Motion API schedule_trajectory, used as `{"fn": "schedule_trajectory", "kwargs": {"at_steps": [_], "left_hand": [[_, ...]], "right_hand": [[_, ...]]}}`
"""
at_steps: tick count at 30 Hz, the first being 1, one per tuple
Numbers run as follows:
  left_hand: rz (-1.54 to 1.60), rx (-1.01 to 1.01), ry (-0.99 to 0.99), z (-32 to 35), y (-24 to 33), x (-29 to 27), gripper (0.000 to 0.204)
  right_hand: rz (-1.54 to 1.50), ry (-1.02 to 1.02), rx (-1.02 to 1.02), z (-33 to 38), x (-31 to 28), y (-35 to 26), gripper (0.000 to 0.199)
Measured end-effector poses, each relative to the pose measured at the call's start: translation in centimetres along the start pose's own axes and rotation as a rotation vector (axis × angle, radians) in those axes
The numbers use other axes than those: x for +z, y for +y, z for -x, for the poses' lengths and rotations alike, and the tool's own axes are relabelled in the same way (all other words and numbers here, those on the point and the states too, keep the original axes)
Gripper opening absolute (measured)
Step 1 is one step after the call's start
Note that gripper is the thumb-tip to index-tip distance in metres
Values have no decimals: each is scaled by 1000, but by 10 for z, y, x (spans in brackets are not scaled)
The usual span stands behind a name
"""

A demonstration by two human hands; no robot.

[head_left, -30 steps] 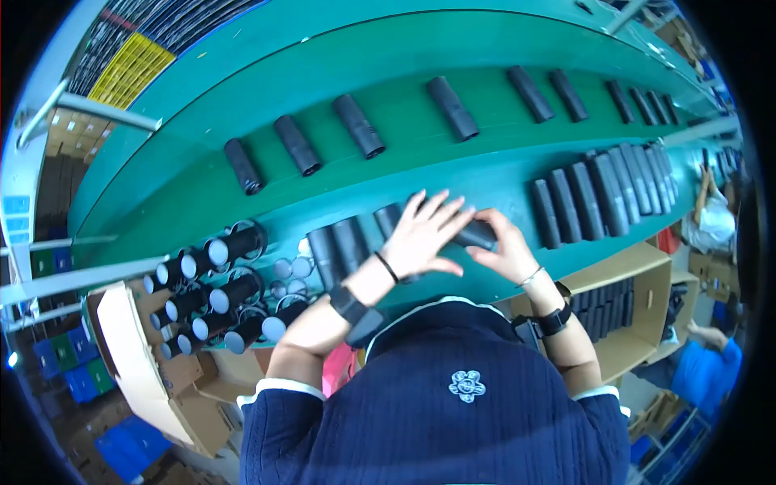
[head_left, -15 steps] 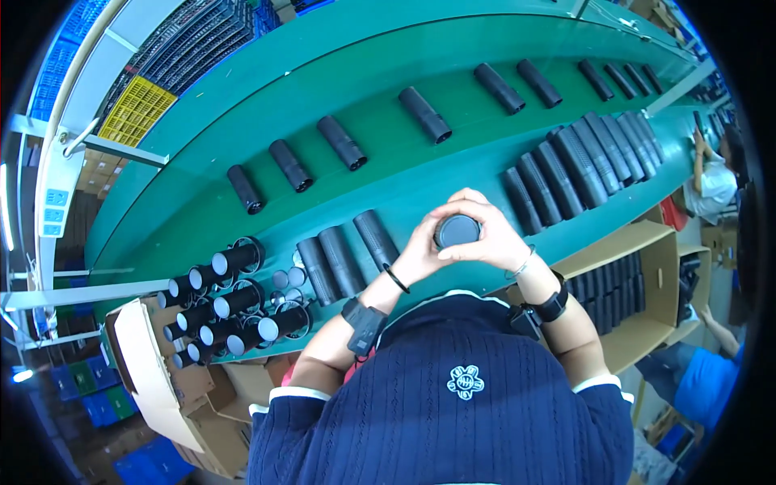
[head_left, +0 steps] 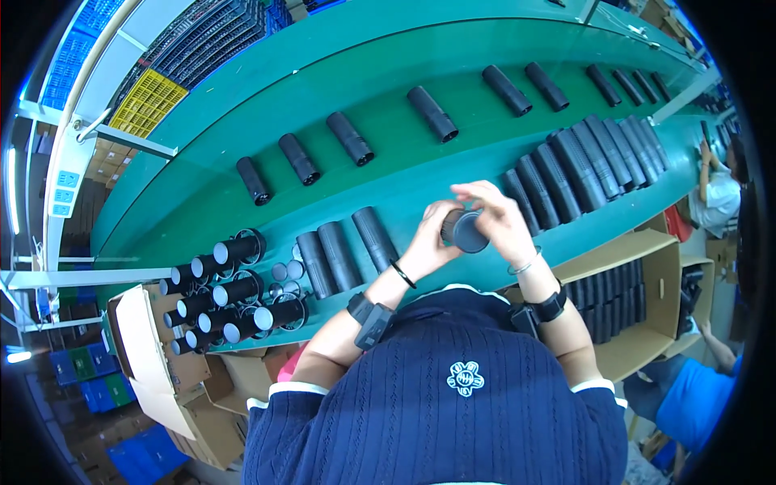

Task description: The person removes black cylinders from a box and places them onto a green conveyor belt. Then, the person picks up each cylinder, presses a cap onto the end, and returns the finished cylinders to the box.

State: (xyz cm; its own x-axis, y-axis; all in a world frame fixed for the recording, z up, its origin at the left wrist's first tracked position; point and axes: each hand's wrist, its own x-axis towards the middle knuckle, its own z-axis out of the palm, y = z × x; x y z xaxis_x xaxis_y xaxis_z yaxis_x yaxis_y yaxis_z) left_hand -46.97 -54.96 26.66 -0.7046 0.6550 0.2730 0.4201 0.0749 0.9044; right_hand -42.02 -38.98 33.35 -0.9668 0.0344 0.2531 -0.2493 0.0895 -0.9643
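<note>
Here the black tube sits clasped between both hands.

A long green tabletop curves across the room beyond the hands, with a raised green conveyor strip running along its far side. Further off to the left stand stacked crates, a yellow crate among blue ones, lit by a bright strip lamp at the left edge. Below the tabletop to the right sits a cardboard shelf unit. Open cardboard boxes rest low on the left, with blue bins on the floor.
</note>
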Motion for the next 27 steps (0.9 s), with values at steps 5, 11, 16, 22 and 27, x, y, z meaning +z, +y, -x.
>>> {"fn": "schedule_trajectory", "kwargs": {"at_steps": [5, 11, 16, 22, 27], "left_hand": [[231, -147, -132, 5, 2, 3, 70], [1083, -562, 255, -3, 10, 11, 67], [1212, -772, 447, -14, -1, 6, 64], [813, -555, 512, -26, -8, -26, 32], [1026, -505, 354, -40, 10, -25, 57]], "right_hand": [[-667, 90, 388, -7, -19, 30, 41], [332, -154, 98, -2, 12, 24, 85], [417, -185, 29, 14, 23, 41, 99], [331, -259, 180, 6, 37, 29, 75], [-51, -138, 133, -5, 24, 27, 65]]}}
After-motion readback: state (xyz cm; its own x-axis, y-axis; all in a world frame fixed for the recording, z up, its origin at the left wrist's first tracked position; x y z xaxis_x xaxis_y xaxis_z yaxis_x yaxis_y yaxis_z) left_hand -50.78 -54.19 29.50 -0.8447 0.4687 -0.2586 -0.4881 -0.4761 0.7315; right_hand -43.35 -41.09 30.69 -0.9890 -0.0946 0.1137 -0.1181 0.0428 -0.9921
